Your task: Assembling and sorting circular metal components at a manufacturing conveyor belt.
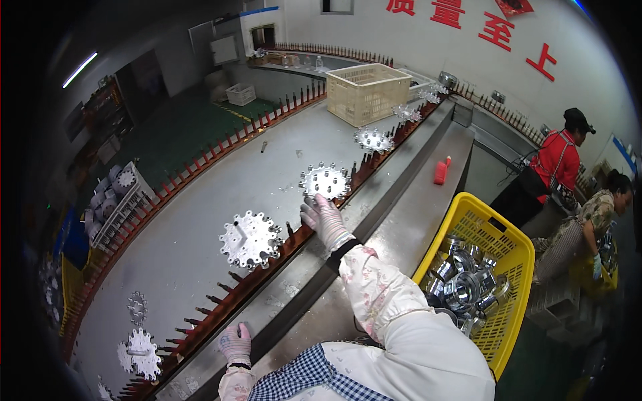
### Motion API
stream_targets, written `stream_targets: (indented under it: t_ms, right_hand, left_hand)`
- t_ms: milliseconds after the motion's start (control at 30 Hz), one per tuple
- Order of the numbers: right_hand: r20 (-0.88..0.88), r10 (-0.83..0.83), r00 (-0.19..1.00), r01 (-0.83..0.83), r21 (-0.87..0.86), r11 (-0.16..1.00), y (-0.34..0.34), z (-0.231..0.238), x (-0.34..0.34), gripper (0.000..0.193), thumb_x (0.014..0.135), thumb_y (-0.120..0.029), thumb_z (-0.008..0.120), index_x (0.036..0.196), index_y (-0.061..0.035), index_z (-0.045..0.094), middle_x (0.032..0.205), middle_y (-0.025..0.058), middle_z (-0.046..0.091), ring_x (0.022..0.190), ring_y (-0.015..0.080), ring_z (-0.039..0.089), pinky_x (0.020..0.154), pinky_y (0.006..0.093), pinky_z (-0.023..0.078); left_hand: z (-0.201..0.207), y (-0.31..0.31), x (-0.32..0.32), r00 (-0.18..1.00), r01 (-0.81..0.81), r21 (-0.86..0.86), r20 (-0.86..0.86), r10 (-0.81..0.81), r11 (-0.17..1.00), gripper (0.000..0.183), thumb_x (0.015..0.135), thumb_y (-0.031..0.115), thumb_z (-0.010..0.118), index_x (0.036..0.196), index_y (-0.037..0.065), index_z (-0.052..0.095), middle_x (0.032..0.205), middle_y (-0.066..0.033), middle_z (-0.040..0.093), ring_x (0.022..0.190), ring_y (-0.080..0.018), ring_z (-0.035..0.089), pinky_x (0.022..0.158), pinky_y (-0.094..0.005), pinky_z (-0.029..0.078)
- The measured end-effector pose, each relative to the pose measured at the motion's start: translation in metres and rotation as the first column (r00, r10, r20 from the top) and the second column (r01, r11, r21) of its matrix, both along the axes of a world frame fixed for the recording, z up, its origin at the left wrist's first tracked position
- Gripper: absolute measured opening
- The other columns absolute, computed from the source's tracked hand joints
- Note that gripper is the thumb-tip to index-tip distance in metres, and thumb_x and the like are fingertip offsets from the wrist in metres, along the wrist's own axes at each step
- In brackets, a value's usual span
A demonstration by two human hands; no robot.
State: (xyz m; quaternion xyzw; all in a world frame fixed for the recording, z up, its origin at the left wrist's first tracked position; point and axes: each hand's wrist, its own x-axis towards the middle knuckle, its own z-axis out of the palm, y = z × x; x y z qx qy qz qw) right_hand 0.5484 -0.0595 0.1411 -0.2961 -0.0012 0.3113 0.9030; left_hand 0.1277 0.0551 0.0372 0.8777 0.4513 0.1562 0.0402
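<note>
A gloved hand of mine, my right hand (323, 220), reaches out to a round silver rack (325, 182) with a scalloped rim and small metal cylinders standing on it. Its fingers are bent together at the near rim and seem to grip it; the fingertips are partly hidden. My left hand (235, 344), in a striped glove with pink fingertips, lies on the metal ledge with thumb and fingers apart and holds nothing. Between the two hands, a bare scalloped rack (250, 240) with a central post stands by the row of spindles (217, 299).
At my right, a yellow plastic basket (518, 267) holds several shiny metal rings (465, 287). A red bottle (441, 172) lies on the metal ledge. A cream crate (368, 93) sits farther along the line. Two people (558, 160) work at the far right.
</note>
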Motion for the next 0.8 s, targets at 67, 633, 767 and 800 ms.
stream_targets:
  t_ms: [67, 633, 767, 800]
  right_hand:
    - [0.001, 0.031, 1.0, -0.031, -0.016, 0.999, 0.002, 0.004, -0.013, 0.05, 0.096, -0.026, 0.066, 0.137, -0.0056, 0.046, 0.138, 0.0198, 0.055, 0.125, 0.0383, 0.057, 0.099, 0.0499, 0.052]
    - [-0.136, 0.301, 0.944, -0.285, 0.123, 0.951, -0.007, 0.0, -0.092, 0.039, 0.1, -0.02, 0.057, 0.131, -0.001, 0.045, 0.123, 0.0195, 0.059, 0.112, 0.0376, 0.063, 0.097, 0.0497, 0.056]
    - [-0.043, 0.245, 0.969, -0.247, -0.045, 0.968, -0.008, 0.031, -0.106, 0.037, 0.096, -0.017, 0.059, 0.127, 0.0006, 0.049, 0.118, 0.018, 0.06, 0.101, 0.0329, 0.067, 0.086, 0.0498, 0.062]
    - [0.056, 0.212, 0.976, -0.208, -0.072, 0.976, -0.007, 0.039, -0.106, 0.034, 0.095, -0.016, 0.061, 0.124, -0.0006, 0.052, 0.119, 0.0155, 0.061, 0.103, 0.0326, 0.067, 0.088, 0.0506, 0.061]
  left_hand:
    - [0.001, -0.004, -0.001, 1.0, 0.003, 0.009, 0.011, -0.003, 1.0, 0.035, 0.092, 0.035, 0.058, 0.073, 0.008, 0.068, 0.077, -0.0146, 0.068, 0.072, -0.036, 0.066, 0.067, -0.0495, 0.051]
    - [-0.001, -0.002, -0.01, 0.999, -0.041, -0.16, -0.021, 0.039, 0.986, 0.042, 0.094, 0.041, 0.053, 0.082, 0.006, 0.072, 0.083, -0.019, 0.071, 0.08, -0.0391, 0.068, 0.074, -0.0501, 0.052]
    - [-0.004, 0.005, -0.013, 0.999, -0.026, -0.143, -0.041, 0.021, 0.989, 0.043, 0.094, 0.042, 0.052, 0.082, 0.007, 0.073, 0.082, -0.019, 0.071, 0.08, -0.0388, 0.068, 0.073, -0.0503, 0.052]
    - [-0.004, 0.008, -0.012, 0.999, -0.041, -0.149, -0.04, 0.036, 0.988, 0.043, 0.094, 0.042, 0.052, 0.082, 0.007, 0.073, 0.082, -0.019, 0.071, 0.08, -0.0388, 0.068, 0.073, -0.0503, 0.052]
